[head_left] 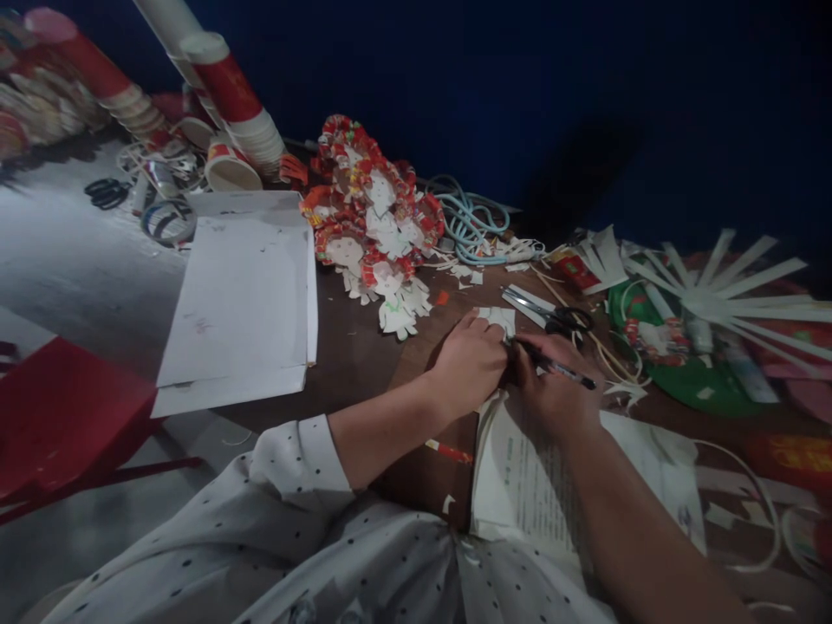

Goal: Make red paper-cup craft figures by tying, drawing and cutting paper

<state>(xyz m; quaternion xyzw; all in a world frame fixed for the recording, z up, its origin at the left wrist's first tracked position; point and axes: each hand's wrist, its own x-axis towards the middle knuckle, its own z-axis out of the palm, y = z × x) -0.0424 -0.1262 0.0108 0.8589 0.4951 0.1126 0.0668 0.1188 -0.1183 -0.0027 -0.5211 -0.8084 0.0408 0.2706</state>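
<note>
My right hand [559,386] is closed round a black pen [562,368], whose tip end points left toward my left hand. A small white paper piece [497,319] lies under the fingers of my left hand [469,360], which are bent over it and hold it against the table. The fingertips of both hands nearly meet, and the exact spot where the pen touches is hidden. Just beyond my right hand lie scissors [552,314] with black handles. An open book [526,477] with printed pages sits below my right forearm.
A pile of red and white paper figures [383,221] stands left of my hands. Farther left are a shallow white box [240,295] and stacked paper cups [237,104]. A light-blue cord [471,221] lies behind. To the right, white paper strips [721,295] fan above a green plate [708,377].
</note>
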